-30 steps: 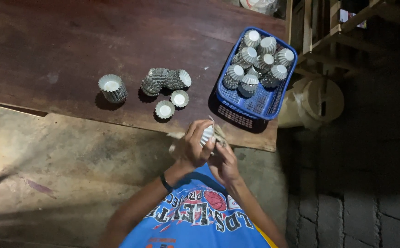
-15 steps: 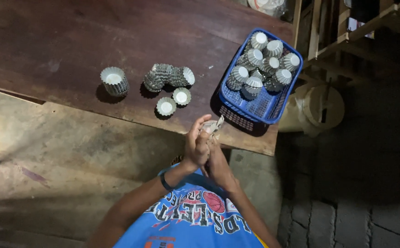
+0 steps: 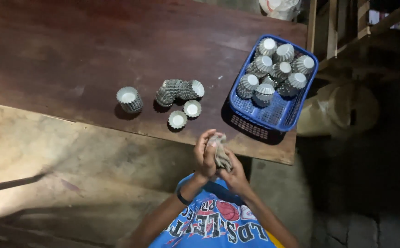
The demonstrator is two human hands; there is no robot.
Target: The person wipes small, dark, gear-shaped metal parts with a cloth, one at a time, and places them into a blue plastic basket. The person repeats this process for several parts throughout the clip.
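My left hand (image 3: 203,158) and my right hand (image 3: 233,177) are pressed together just off the near edge of the wooden table (image 3: 71,50). Between them they hold a small grey fluted cup (image 3: 219,152), which I see from the side with its inside hidden. On the table just beyond my hands lie two single fluted cups (image 3: 185,114) with pale insides. Behind those lies a row of nested cups (image 3: 179,90) on its side. To the left, a short stack of cups (image 3: 129,99) stands upright.
A blue plastic basket (image 3: 280,115) at the table's right end holds several more fluted cups (image 3: 273,69). Wooden shelving (image 3: 333,27) and a pale sack (image 3: 342,110) are to the right. Bare concrete floor (image 3: 48,165) lies below the table edge.
The cup has turned in my hands, so its pale inside no longer shows. My hands have stayed near the table edge while the view shifted slightly.
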